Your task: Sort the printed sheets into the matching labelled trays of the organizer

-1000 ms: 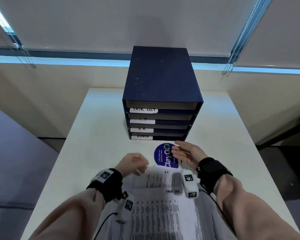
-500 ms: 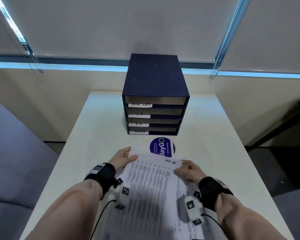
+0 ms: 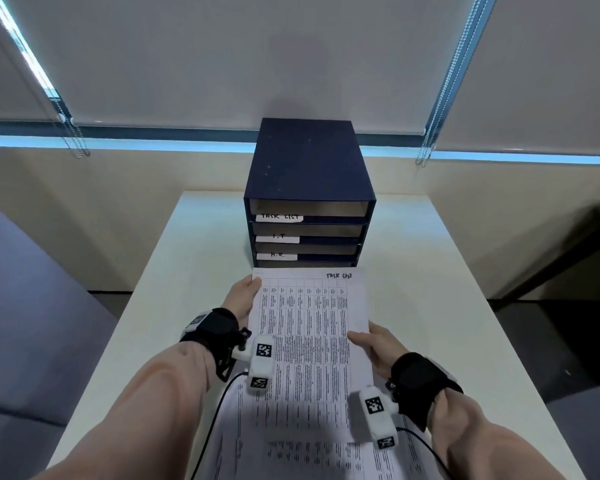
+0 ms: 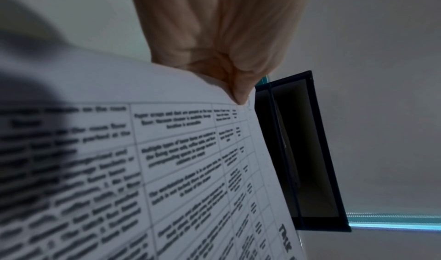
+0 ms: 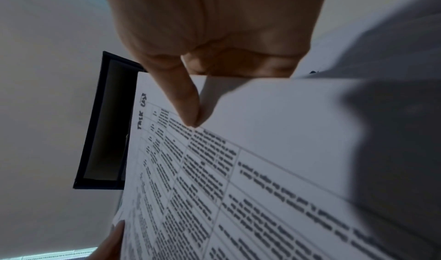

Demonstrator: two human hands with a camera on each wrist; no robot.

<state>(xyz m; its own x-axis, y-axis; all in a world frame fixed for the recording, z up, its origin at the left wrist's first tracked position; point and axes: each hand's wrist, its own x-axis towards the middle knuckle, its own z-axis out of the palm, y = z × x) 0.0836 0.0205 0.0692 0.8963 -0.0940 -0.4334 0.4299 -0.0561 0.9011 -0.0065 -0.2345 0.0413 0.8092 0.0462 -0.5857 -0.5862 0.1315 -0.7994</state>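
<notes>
A white table (image 3: pixel 160 271) is carrying a dark blue organizer (image 3: pixel 309 174) at its far end, trays facing the person, labelled TASK LIST, I.T and H.R. from the top. More sheets (image 3: pixel 291 455) are lying at the near edge. A sheet (image 3: pixel 309 323) headed TASK LIST is being held above them, just near of the organizer. The left hand (image 3: pixel 241 299) is pinching its left edge; the right hand (image 3: pixel 378 346) is pinching its right edge.

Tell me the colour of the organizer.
Dark navy blue; the organizer shows best in the head view, with white handwritten labels on its trays.
</notes>
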